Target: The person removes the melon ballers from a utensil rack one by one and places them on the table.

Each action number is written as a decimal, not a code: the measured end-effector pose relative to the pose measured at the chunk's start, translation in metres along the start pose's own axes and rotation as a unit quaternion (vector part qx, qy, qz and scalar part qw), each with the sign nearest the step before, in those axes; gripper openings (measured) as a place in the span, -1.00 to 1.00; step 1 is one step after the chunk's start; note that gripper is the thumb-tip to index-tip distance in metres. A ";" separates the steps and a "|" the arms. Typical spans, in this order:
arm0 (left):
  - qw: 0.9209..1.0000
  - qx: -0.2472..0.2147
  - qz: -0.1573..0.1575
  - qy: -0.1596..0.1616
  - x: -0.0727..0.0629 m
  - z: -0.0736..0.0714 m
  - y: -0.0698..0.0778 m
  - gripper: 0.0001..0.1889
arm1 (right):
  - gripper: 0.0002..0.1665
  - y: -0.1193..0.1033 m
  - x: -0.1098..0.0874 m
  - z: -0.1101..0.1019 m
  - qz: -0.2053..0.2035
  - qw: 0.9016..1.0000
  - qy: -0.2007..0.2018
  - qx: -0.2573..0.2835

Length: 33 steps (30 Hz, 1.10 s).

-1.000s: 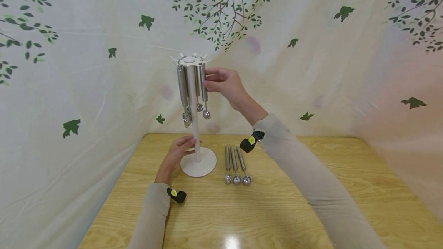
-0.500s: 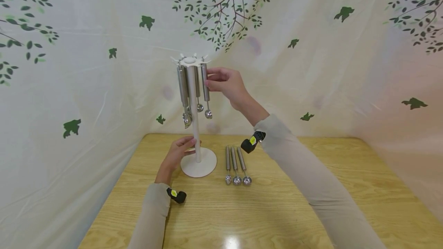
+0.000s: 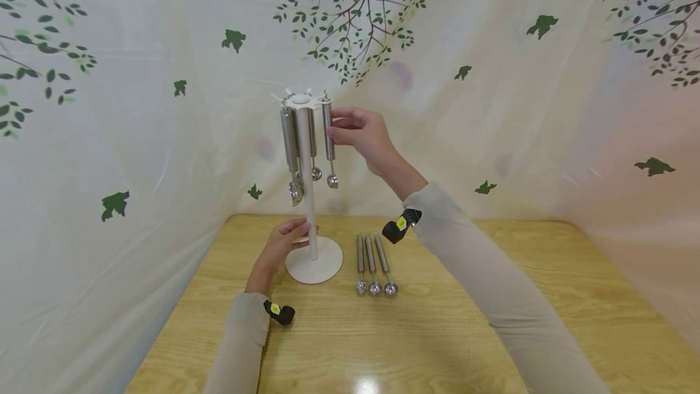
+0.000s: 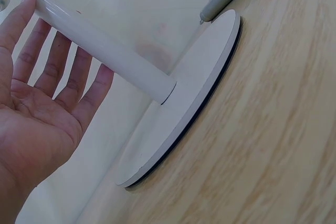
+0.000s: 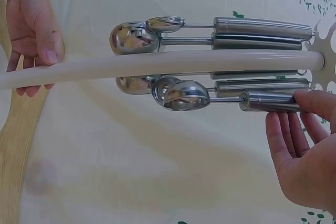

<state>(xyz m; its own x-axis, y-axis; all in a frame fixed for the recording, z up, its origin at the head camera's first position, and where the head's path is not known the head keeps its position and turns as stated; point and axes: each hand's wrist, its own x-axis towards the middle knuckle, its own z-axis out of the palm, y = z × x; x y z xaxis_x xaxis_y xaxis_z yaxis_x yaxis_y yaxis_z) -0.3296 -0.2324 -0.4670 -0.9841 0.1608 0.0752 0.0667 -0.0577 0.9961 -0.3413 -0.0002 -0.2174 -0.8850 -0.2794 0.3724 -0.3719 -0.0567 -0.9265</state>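
Observation:
In the head view a white stand (image 3: pixel 305 199) with a round base and a hooked top rises from the table. My left hand (image 3: pixel 280 242) holds its pole low down, thumb in front and fingers partly hidden behind. At the top, my right hand (image 3: pixel 365 138) pinches the steel handle of a melon baller (image 3: pixel 329 132) between thumb and fingers; its bowl hangs downward. The handle's end loop shows just above a hook arm; whether it still touches the hook I cannot tell. Several other steel scoops (image 5: pixel 262 27) hang around the pole in the right wrist view.
Three steel scoops (image 3: pixel 372 260) lie side by side on the wooden table (image 3: pixel 465 333), right of the stand's base (image 3: pixel 322 269). Behind stands a pale curtain (image 3: pixel 191 138) printed with leaves and branches.
The melon baller in my right hand has shifted slightly right, outward from the pole, and its end loop now shows above the hooked top. My left hand keeps its place on the pole.

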 end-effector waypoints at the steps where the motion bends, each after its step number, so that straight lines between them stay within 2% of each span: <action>1: 1.000 0.002 0.000 -0.001 0.000 0.000 0.000 -0.57 | -0.60 0.000 0.000 0.000 0.002 1.000 0.002 0.003; 19: 1.000 0.000 -0.002 0.001 -0.002 0.001 0.001 -0.58 | -0.59 0.000 0.000 -0.004 0.010 1.000 0.017 0.008; 28: 1.000 -0.001 -0.002 0.003 -0.002 0.001 -0.001 -0.58 | -0.60 0.017 -0.002 -0.011 0.018 1.000 0.016 -0.001; 33: 1.000 0.000 -0.003 0.004 -0.001 0.001 -0.001 -0.56 | -0.58 0.028 -0.005 -0.017 0.034 0.999 0.017 0.020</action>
<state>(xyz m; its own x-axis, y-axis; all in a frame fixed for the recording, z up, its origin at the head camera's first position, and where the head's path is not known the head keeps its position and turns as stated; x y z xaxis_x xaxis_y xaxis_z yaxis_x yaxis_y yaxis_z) -0.3289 -0.2312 -0.4679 -0.9858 0.1532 0.0695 0.0614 -0.0570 0.9965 -0.3516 0.0164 -0.2441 -0.9175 -0.2504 0.3090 -0.2992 -0.0771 -0.9511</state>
